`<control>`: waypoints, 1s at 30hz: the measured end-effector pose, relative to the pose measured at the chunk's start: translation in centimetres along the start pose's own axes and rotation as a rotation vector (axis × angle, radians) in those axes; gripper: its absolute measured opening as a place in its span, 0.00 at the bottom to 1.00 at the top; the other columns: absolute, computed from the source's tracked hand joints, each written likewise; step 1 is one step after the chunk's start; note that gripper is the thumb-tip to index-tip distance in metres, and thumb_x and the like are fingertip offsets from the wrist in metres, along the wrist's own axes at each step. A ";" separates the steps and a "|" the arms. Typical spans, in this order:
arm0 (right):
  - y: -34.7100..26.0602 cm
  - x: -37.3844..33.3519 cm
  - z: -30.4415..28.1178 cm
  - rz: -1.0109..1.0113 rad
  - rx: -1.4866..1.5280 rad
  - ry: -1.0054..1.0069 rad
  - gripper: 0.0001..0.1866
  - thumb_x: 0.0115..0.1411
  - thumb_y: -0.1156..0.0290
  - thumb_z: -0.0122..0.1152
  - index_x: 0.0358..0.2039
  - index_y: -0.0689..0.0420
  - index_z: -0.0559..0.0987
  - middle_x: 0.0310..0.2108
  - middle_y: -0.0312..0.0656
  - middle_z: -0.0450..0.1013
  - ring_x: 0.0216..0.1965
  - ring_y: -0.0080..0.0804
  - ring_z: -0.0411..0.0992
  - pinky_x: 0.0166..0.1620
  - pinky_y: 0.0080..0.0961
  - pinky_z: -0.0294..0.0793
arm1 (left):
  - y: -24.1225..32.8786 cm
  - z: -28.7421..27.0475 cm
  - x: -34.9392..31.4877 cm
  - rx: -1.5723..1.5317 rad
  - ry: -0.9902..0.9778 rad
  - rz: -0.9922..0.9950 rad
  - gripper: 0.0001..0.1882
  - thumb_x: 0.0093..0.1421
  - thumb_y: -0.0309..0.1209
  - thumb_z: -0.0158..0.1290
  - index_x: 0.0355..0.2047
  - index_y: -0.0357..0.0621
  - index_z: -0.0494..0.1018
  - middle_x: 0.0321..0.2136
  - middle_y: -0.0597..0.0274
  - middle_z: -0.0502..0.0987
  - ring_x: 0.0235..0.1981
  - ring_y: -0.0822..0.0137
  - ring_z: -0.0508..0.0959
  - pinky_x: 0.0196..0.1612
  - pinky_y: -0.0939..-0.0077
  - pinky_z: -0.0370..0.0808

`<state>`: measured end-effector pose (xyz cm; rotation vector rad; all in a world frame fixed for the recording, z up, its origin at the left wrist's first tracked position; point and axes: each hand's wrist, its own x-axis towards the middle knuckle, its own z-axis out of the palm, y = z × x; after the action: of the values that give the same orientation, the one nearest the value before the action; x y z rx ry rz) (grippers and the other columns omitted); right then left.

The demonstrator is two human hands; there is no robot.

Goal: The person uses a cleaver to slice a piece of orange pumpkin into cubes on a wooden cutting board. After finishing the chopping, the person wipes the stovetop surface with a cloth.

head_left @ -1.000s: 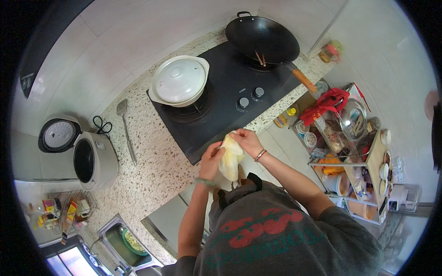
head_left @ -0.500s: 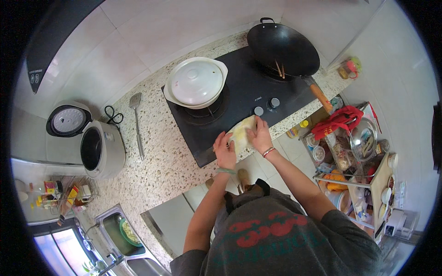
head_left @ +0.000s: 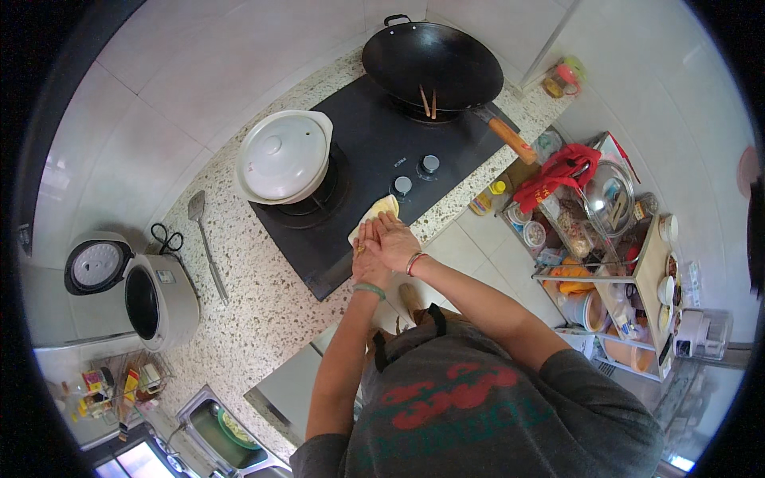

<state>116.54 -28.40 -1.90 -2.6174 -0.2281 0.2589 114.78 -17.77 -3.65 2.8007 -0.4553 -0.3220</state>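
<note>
A pale yellow cloth (head_left: 385, 205), folded small, lies on the black glass gas hob (head_left: 358, 127) near its front edge, just below the two knobs (head_left: 402, 186). My left hand (head_left: 367, 260) rests flat on the cloth's near end. Over it comes my right hand (head_left: 394, 241), fingers stretched out and lying partly across the left hand and partly on the cloth. The right hand hides some of the left hand's fingers. A lidded white pot (head_left: 283, 155) stands on the left burner. A black wok (head_left: 434, 64) with a wooden handle sits on the right burner, chopsticks (head_left: 428, 102) in it.
Left on the speckled counter (head_left: 239, 263) are a metal spatula (head_left: 209, 251) and an open rice cooker (head_left: 163, 299). A sink (head_left: 199, 422) holds a green basin. At the right stands a crowded shelf cart (head_left: 606, 279) with a red cloth bag (head_left: 558, 177) on top.
The cloth, held up between my spread hands before, is now folded down on the hob. My hands have come together and overlap. The view has shifted, so the hob sits further left.
</note>
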 end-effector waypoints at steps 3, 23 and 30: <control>-1.8 0.4 -0.7 -0.008 -0.006 -0.083 0.36 0.63 0.48 0.42 0.59 0.68 0.63 0.63 0.60 0.54 0.66 0.53 0.50 0.67 0.39 0.47 | -0.5 0.0 -0.5 0.087 -0.007 -0.034 0.36 0.63 0.40 0.40 0.68 0.45 0.43 0.69 0.55 0.44 0.70 0.60 0.44 0.69 0.63 0.43; -7.0 3.9 4.0 -0.593 0.207 -0.280 0.20 0.65 0.60 0.40 0.51 0.58 0.71 0.57 0.44 0.65 0.62 0.40 0.58 0.63 0.38 0.54 | -2.9 -2.7 -8.2 0.046 0.064 -0.489 0.39 0.61 0.45 0.48 0.65 0.35 0.50 0.66 0.48 0.51 0.68 0.52 0.48 0.67 0.51 0.43; -4.9 -0.3 1.4 -0.448 0.045 -0.242 0.22 0.66 0.59 0.41 0.53 0.58 0.70 0.59 0.45 0.65 0.63 0.42 0.58 0.63 0.39 0.55 | -1.3 0.2 -8.2 -0.038 0.108 -0.391 0.39 0.60 0.42 0.48 0.65 0.33 0.48 0.66 0.45 0.50 0.69 0.50 0.46 0.68 0.54 0.43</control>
<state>115.40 -23.56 -0.64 -2.4058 -0.8650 0.4141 107.46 -13.88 -2.79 2.8376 0.1256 -0.2527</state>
